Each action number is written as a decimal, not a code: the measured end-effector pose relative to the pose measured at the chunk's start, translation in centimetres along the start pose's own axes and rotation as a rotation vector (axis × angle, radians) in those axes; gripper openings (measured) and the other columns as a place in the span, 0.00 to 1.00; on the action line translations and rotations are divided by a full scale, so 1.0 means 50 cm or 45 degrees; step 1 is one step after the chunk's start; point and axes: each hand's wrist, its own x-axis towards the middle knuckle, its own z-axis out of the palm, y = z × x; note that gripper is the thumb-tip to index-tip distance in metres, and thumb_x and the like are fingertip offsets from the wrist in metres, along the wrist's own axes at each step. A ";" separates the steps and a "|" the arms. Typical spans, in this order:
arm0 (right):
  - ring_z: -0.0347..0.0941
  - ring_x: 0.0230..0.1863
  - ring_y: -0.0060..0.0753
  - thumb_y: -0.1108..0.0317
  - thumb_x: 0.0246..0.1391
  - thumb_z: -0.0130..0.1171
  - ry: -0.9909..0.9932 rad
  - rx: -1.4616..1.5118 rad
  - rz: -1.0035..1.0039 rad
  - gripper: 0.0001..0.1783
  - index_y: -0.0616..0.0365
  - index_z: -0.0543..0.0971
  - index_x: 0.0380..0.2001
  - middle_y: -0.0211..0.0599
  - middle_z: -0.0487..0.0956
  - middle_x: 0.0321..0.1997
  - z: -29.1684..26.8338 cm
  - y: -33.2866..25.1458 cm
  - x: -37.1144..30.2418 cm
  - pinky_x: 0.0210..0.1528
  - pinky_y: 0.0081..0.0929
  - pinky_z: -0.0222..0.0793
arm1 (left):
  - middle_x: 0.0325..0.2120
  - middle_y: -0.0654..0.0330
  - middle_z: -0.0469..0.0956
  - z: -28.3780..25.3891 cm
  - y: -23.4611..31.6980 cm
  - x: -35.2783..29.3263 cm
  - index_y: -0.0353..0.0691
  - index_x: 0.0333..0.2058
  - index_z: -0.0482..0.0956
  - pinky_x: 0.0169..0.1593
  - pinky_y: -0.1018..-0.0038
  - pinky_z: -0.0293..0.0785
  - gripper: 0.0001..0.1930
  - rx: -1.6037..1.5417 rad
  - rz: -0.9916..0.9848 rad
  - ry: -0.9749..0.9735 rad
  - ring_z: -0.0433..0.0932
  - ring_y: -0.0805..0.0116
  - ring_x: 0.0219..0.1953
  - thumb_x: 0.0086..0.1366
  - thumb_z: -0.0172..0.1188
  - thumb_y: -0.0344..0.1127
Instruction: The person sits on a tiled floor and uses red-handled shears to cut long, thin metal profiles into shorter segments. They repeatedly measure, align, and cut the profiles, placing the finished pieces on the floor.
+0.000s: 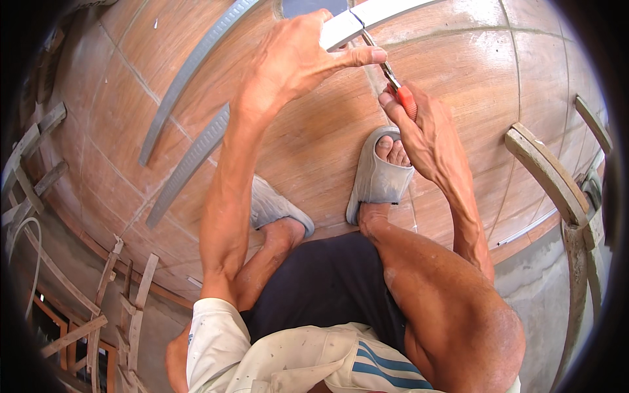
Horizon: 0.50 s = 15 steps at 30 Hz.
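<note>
My left hand (282, 65) is closed around the near end of a long white strip (386, 12) at the top of the view, its thumb stretched toward the tool. Red-handled snips (406, 101) are in my right hand (429, 131), the fingers wrapped round the grip. Their metal jaws reach the strip just beyond my left hand. A thin dark line crosses the strip there; I cannot tell whether it is a blade or a cut. The strip's far end runs out of view.
Two grey slotted channels (190, 171) lie on the brown tiled floor (458, 78) to the left. A dark grey flat piece (313, 8) is beyond my left hand. Wooden frames (134, 314) stand at lower left, and timber pieces (550, 171) at right. My sandalled feet (383, 170) are below my hands.
</note>
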 end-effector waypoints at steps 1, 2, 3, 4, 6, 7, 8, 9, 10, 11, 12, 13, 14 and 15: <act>0.66 0.25 0.40 0.47 0.74 0.57 -0.002 -0.010 0.016 0.27 0.66 0.79 0.40 0.45 0.70 0.21 -0.002 -0.001 0.000 0.34 0.44 0.65 | 0.35 0.42 0.87 -0.002 0.007 0.002 0.29 0.45 0.85 0.44 0.57 0.80 0.37 0.045 -0.048 -0.017 0.86 0.47 0.38 0.61 0.77 0.64; 0.66 0.25 0.41 0.47 0.74 0.57 -0.004 -0.019 0.032 0.27 0.66 0.79 0.40 0.46 0.70 0.21 -0.005 -0.003 0.001 0.35 0.45 0.65 | 0.35 0.42 0.86 -0.002 0.010 0.003 0.29 0.45 0.85 0.44 0.57 0.80 0.37 0.091 -0.097 -0.034 0.86 0.47 0.39 0.61 0.77 0.65; 0.67 0.25 0.42 0.47 0.74 0.57 -0.007 -0.029 0.048 0.26 0.66 0.80 0.40 0.47 0.70 0.21 -0.007 -0.003 0.002 0.35 0.45 0.66 | 0.34 0.44 0.86 0.001 0.010 0.002 0.30 0.45 0.84 0.43 0.58 0.80 0.36 0.087 -0.058 -0.015 0.86 0.50 0.38 0.62 0.76 0.64; 0.67 0.25 0.43 0.48 0.74 0.56 0.008 -0.043 0.019 0.26 0.66 0.80 0.39 0.48 0.71 0.21 -0.006 0.002 0.004 0.35 0.46 0.66 | 0.34 0.46 0.86 0.005 0.006 0.000 0.30 0.46 0.84 0.42 0.60 0.80 0.35 0.082 -0.018 0.005 0.86 0.53 0.37 0.63 0.76 0.63; 0.69 0.25 0.47 0.48 0.74 0.56 0.034 -0.068 -0.042 0.26 0.67 0.80 0.39 0.50 0.72 0.22 0.003 0.017 0.010 0.36 0.47 0.66 | 0.29 0.51 0.84 0.018 -0.010 -0.001 0.33 0.42 0.85 0.40 0.61 0.79 0.36 0.105 0.025 0.055 0.85 0.57 0.33 0.60 0.75 0.67; 0.69 0.25 0.48 0.49 0.73 0.57 0.052 -0.078 -0.066 0.26 0.67 0.80 0.38 0.51 0.72 0.22 0.006 0.021 0.011 0.36 0.47 0.66 | 0.25 0.54 0.83 0.027 -0.025 0.002 0.34 0.39 0.86 0.38 0.61 0.79 0.38 0.132 0.029 0.084 0.83 0.58 0.30 0.56 0.75 0.72; 0.69 0.25 0.50 0.50 0.73 0.57 0.071 -0.087 -0.090 0.26 0.67 0.79 0.37 0.52 0.72 0.22 0.008 0.024 0.012 0.36 0.48 0.66 | 0.21 0.56 0.82 0.031 -0.036 0.004 0.36 0.35 0.88 0.37 0.61 0.78 0.41 0.159 0.033 0.114 0.82 0.59 0.28 0.53 0.75 0.77; 0.69 0.25 0.51 0.50 0.73 0.57 0.096 -0.100 -0.107 0.25 0.67 0.79 0.37 0.53 0.72 0.22 0.008 0.029 0.012 0.36 0.48 0.66 | 0.21 0.56 0.81 0.034 -0.036 0.007 0.35 0.34 0.87 0.36 0.61 0.78 0.41 0.161 0.045 0.104 0.82 0.59 0.27 0.53 0.76 0.76; 0.69 0.24 0.52 0.51 0.73 0.58 0.118 -0.111 -0.129 0.24 0.67 0.79 0.37 0.53 0.72 0.22 0.008 0.034 0.012 0.35 0.47 0.66 | 0.21 0.55 0.81 0.035 -0.036 0.010 0.34 0.34 0.87 0.36 0.61 0.78 0.41 0.163 0.057 0.095 0.82 0.58 0.27 0.53 0.76 0.76; 0.69 0.24 0.53 0.52 0.73 0.58 0.139 -0.122 -0.151 0.23 0.67 0.80 0.36 0.54 0.72 0.21 0.009 0.039 0.012 0.34 0.47 0.66 | 0.20 0.55 0.81 0.036 -0.034 0.013 0.34 0.34 0.86 0.36 0.61 0.78 0.41 0.165 0.069 0.085 0.82 0.58 0.27 0.54 0.76 0.75; 0.68 0.23 0.54 0.53 0.72 0.59 0.154 -0.126 -0.177 0.23 0.67 0.80 0.36 0.54 0.72 0.21 0.015 0.046 0.013 0.33 0.46 0.66 | 0.20 0.54 0.81 0.035 -0.034 0.011 0.33 0.34 0.86 0.36 0.60 0.78 0.40 0.148 0.085 0.081 0.82 0.58 0.27 0.55 0.76 0.73; 0.68 0.23 0.54 0.54 0.72 0.60 0.171 -0.125 -0.169 0.22 0.66 0.80 0.36 0.54 0.71 0.21 0.022 0.052 0.015 0.32 0.46 0.66 | 0.20 0.54 0.81 0.033 -0.031 0.008 0.32 0.34 0.86 0.36 0.60 0.78 0.39 0.132 0.100 0.076 0.82 0.57 0.27 0.56 0.77 0.71; 0.67 0.22 0.54 0.55 0.72 0.60 0.187 -0.125 -0.162 0.21 0.65 0.80 0.36 0.53 0.71 0.20 0.031 0.056 0.016 0.31 0.45 0.66 | 0.20 0.53 0.81 0.032 -0.031 0.006 0.32 0.35 0.85 0.37 0.59 0.78 0.38 0.115 0.115 0.071 0.82 0.57 0.27 0.57 0.77 0.70; 0.66 0.21 0.54 0.56 0.72 0.60 0.206 -0.130 -0.154 0.20 0.65 0.81 0.36 0.53 0.71 0.20 0.035 0.059 0.015 0.30 0.45 0.65 | 0.21 0.52 0.81 0.031 -0.034 0.007 0.31 0.35 0.85 0.37 0.59 0.77 0.36 0.078 0.148 0.068 0.82 0.57 0.27 0.58 0.77 0.67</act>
